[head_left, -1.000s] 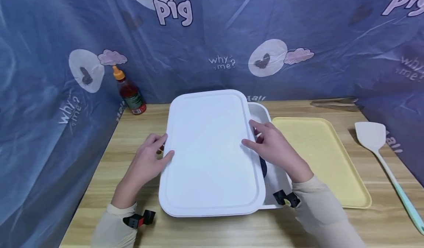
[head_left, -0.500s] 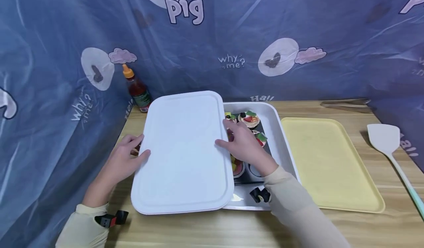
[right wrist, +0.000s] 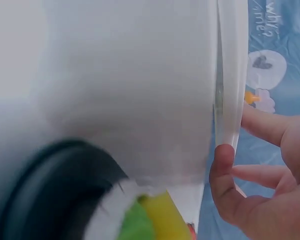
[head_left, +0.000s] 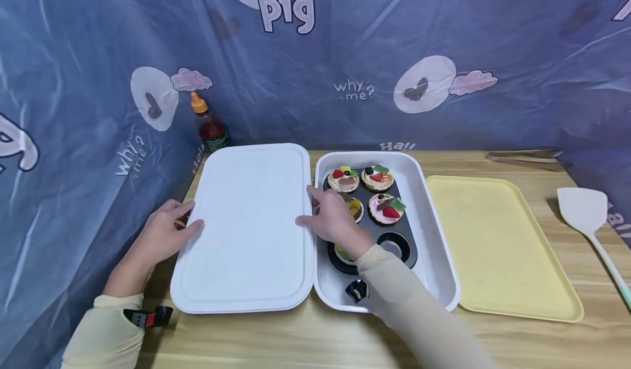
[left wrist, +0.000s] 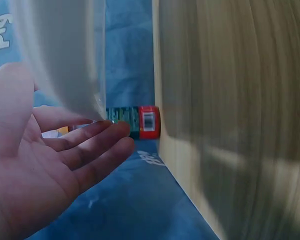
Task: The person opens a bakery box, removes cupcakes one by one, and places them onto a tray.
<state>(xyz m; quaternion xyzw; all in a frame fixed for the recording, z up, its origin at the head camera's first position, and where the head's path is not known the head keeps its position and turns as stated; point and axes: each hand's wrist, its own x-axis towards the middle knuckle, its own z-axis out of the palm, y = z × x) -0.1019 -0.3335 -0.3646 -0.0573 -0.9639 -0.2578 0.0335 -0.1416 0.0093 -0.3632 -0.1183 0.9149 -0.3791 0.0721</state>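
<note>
A white rectangular lid (head_left: 246,237) is held roughly level by both hands, just left of a white box (head_left: 432,265). My left hand (head_left: 160,236) grips its left edge, thumb on top and fingers beneath. At the right edge, my right hand (head_left: 337,221) pinches the rim, seen close up in the right wrist view as the lid's edge (right wrist: 232,65) between thumb and fingers. Inside the box lies a dark muffin tin (head_left: 403,233) bearing several fruit tarts, such as a pink one (head_left: 382,211). One cup (head_left: 394,247) shows no tart. My right forearm covers part of the tin.
A yellow tray (head_left: 498,243) lies right of the box. Beyond it are a white spatula (head_left: 584,210) with a green handle and tongs (head_left: 525,157) at the back. A sauce bottle (head_left: 212,128) stands behind the lid, by the blue curtain (head_left: 315,111).
Both hands have moved the lid leftward, off the box and down beside it. The tin and tarts have come into sight. The head view has also shifted slightly left.
</note>
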